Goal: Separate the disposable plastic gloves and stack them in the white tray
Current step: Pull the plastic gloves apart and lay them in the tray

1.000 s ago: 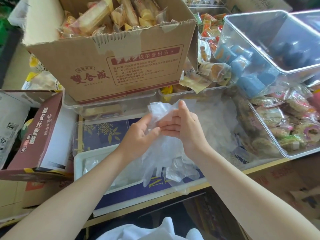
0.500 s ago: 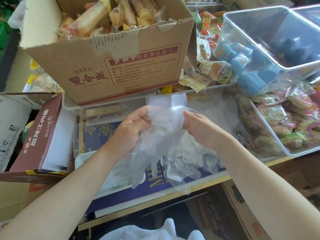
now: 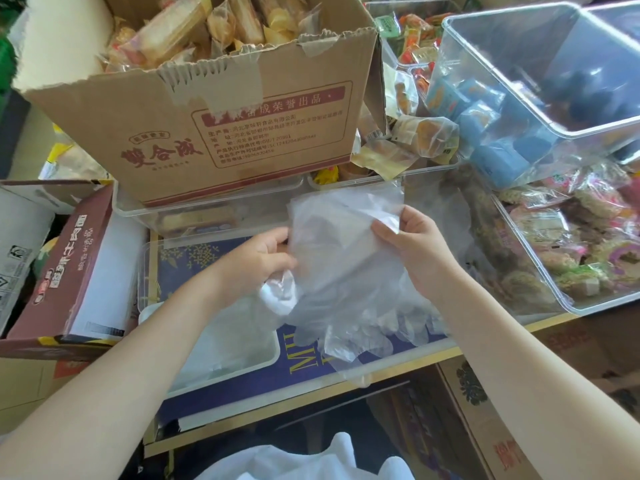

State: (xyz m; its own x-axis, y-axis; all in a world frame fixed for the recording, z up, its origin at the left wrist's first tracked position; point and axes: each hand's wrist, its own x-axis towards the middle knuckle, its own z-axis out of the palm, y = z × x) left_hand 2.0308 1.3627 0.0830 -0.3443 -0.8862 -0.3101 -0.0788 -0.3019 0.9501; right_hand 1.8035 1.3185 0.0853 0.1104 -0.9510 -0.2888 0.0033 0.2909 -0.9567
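My left hand [image 3: 258, 261] and right hand [image 3: 414, 245] each pinch the gloves [image 3: 343, 251]; I should peel slowly, one layer only, above the white tray [image 3: 273, 348].

This looks like a snack shop's stock corner. An open cardboard box [image 3: 207, 109] brims with wrapped pastries, and clear plastic bins [image 3: 540, 81] of packaged cakes crowd the counter [image 3: 311, 403] beside more cartons [image 3: 65, 271].

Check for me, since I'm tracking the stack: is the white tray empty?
Cannot tell for sure: the white tray seems to hold thin clear plastic, half hidden by the left hand.
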